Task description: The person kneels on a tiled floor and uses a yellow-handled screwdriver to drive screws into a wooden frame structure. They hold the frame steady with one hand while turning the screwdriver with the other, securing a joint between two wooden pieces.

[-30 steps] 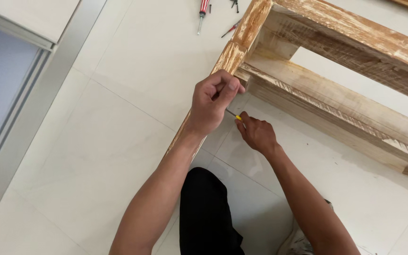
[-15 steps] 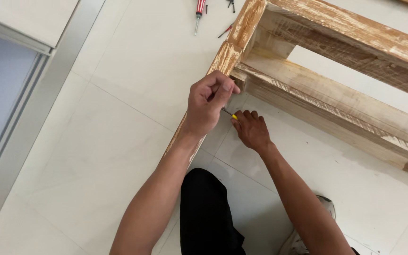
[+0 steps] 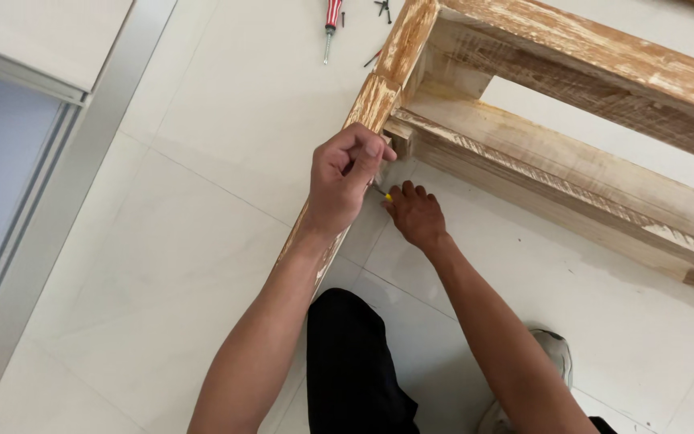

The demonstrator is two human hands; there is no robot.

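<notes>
The work in hand looks like driving or loosening a fastener at the corner joint of the wooden frame (image 3: 475,161), judged from how both hands meet there.

Nearest, the right hand (image 3: 415,215) lies low over the floor tile, its fingers (image 3: 405,195) curled closed around a small tool with a yellow tip (image 3: 387,196); only that tip and a bit of shaft show, pointing toward the joint just beyond the fingertips.

Just past it, the left hand (image 3: 345,181) is clenched on the pale upright rail (image 3: 379,92), thumb and fingers wrapped tight, steadying it.

The next move probably calls for steady pressure along the tool's axis while the left grip keeps the rail from shifting.

Far beyond the fingers, a red-handled screwdriver (image 3: 332,20) and loose dark screws (image 3: 381,8) lie on the floor.
</notes>
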